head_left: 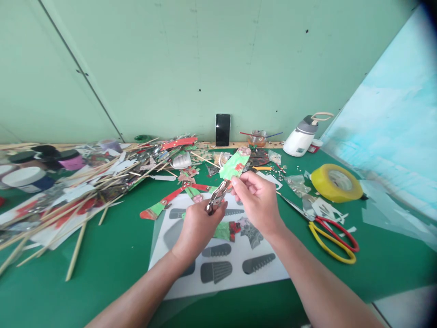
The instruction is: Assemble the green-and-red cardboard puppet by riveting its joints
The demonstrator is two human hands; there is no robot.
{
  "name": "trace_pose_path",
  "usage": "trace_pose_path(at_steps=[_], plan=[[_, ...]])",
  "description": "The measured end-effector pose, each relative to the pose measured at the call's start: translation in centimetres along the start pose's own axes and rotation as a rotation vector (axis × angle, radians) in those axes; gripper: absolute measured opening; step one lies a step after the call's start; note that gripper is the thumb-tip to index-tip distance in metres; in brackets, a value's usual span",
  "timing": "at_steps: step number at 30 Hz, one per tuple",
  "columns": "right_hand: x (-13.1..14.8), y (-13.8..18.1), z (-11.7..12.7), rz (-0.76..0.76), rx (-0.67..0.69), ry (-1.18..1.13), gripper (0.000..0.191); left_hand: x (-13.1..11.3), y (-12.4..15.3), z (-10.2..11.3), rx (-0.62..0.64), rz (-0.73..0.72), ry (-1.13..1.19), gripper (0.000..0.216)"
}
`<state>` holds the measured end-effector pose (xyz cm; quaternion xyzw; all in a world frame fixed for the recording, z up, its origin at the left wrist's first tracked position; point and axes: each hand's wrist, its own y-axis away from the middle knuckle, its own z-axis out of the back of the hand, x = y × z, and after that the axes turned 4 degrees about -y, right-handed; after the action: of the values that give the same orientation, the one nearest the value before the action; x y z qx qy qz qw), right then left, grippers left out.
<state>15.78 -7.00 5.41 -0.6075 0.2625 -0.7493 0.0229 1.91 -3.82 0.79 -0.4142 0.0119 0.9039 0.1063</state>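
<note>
Above a printed sheet [184,286] on the green tabletop [102,291], the left hand [200,225] is gripping a pair of metal pliers [215,200], its fingers wrapping around the handles. The right hand [256,193] is pinching the lower end of a green painted cutout [235,165] with red patches between thumb and fingers, and is holding it aslant at the pliers' head; whether the jaws are biting into it, I cannot tell. Beneath the hands, another green piece [222,231] with a red end and a grey patterned piece [251,231] are lying on the sheet. Just beyond the left hand, a jointed red-and-green strip [172,196] is spreading out. Wooden sticks [78,250] are lying heaped at left. Scissors [332,239] with one red and one yellow handle are resting at right, near a yellow tape roll [319,182], while a phone [223,130] is standing against the wall [153,68].
</note>
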Motion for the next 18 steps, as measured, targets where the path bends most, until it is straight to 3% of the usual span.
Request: trace_pose_path(at_steps=[18], plan=[[0.25,0.20,-0.01,-0.069,0.039,-0.126,0.025,-0.56,0.12,0.41,-0.064,-0.020,0.010,0.039]])
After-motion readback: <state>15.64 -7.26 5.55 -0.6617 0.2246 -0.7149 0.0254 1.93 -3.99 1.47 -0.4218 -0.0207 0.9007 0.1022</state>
